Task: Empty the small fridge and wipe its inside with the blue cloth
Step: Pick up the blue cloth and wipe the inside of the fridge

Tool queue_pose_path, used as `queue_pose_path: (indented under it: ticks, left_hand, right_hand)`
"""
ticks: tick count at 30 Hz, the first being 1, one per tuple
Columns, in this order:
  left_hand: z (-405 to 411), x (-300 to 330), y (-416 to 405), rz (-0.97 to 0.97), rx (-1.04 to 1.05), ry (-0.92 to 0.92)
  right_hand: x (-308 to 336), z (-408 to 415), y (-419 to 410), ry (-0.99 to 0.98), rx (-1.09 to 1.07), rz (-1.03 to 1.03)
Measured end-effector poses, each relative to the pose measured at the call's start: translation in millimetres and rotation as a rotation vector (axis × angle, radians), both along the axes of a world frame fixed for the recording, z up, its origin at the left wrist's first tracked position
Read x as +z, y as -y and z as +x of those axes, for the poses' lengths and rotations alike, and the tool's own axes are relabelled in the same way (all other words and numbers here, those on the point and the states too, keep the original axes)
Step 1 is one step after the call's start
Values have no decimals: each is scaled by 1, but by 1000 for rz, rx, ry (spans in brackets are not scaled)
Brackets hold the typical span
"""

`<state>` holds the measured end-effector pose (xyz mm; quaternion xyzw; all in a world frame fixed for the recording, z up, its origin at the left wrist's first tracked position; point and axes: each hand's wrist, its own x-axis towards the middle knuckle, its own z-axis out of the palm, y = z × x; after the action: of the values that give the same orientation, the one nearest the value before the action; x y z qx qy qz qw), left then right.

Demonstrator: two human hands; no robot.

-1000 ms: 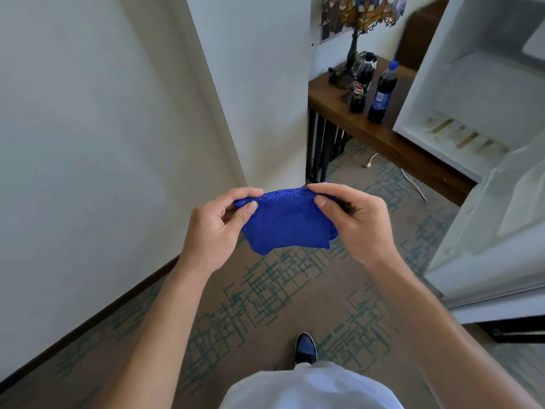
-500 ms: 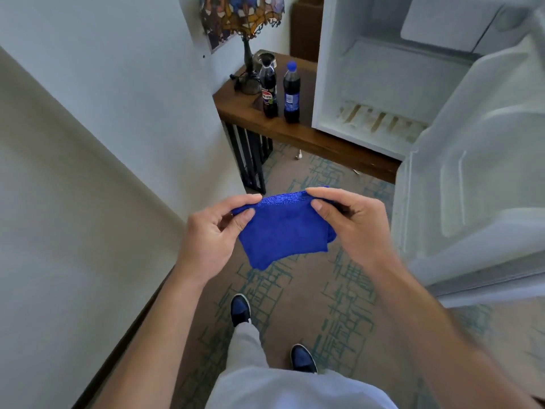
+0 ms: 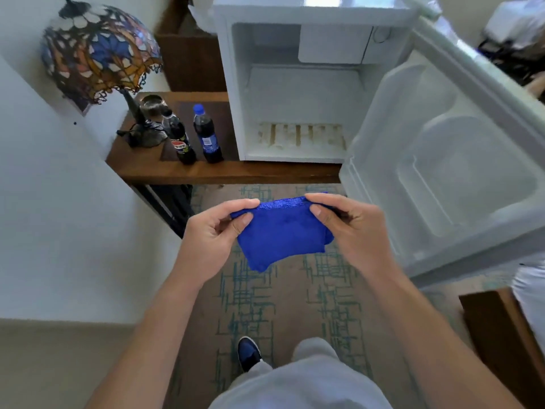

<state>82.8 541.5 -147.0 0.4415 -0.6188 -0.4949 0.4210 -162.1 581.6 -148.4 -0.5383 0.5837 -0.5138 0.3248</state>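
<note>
Fingers of the left hand [image 3: 211,240] and right hand [image 3: 352,231] pinch the blue cloth's [image 3: 280,231] upper corners; its long axis runs left-right, hanging before the open fridge [image 3: 236,84].

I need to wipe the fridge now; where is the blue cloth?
In the head view the cloth hangs at centre, pinched between the left hand and right hand, in front of the open fridge.

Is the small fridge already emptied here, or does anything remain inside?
Empty: the small fridge shows only bare white walls and floor; two cola bottles stand outside it.
</note>
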Motion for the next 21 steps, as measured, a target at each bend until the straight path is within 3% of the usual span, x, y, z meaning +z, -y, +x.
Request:
queue_pose_path:
  ticks: [9, 21]
  left_hand:
    - [-16, -12, 92, 6, -167, 6]
    - [-71, -31, 218, 75, -172, 40]
  right_hand:
    - [-5, -3, 45, -18, -172, 12]
    - [-34, -47, 168, 135, -223, 95]
